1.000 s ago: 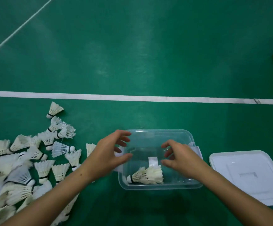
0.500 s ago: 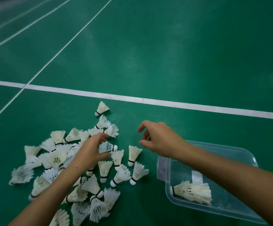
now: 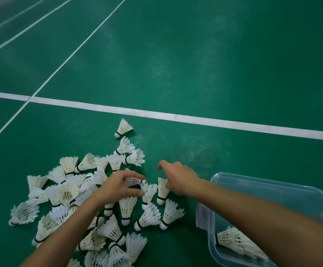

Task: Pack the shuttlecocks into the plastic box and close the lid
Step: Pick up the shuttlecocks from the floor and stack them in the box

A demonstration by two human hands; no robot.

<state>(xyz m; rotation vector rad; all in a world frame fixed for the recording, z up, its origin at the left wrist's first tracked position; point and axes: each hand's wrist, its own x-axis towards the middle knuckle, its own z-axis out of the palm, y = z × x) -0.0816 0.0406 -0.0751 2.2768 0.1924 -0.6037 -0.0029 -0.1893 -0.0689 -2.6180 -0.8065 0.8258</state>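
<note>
A heap of white shuttlecocks lies scattered on the green court floor, on the person's side of the broad white line. The left hand reaches over the heap, thumb and fingers curled around one shuttlecock (its cork end pokes out past the fingertips). The right hand hovers just beside the heap's right edge, fingers loosely bent and holding nothing, directly above an upright shuttlecock. The clear plastic box sits right of the heap, lid off, with a few packed shuttlecocks lying in its near corner under the right forearm.
</note>
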